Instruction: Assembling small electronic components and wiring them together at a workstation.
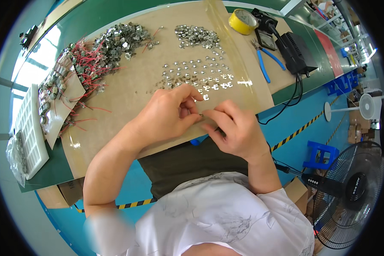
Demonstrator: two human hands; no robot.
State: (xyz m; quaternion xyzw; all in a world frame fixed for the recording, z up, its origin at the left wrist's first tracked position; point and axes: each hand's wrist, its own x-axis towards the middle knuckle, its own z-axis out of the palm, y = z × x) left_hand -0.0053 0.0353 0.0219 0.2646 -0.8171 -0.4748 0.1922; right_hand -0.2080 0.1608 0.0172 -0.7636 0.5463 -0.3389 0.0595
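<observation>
My left hand and my right hand meet over the near edge of the brown work sheet. Fingertips of both are pinched close together around a tiny dark piece, too small to name. Just beyond the hands lie small shiny metal clips in loose rows. Farther back come rows of small metal cone-like parts. Little brown bits are scattered beside my left hand's knuckles, partly hidden by it.
A pile of small metal parts sits at the back; a larger heap with red wires spreads left. White tray at far left. Yellow tape roll, blue-handled pliers and black device stand right. A fan is right of me.
</observation>
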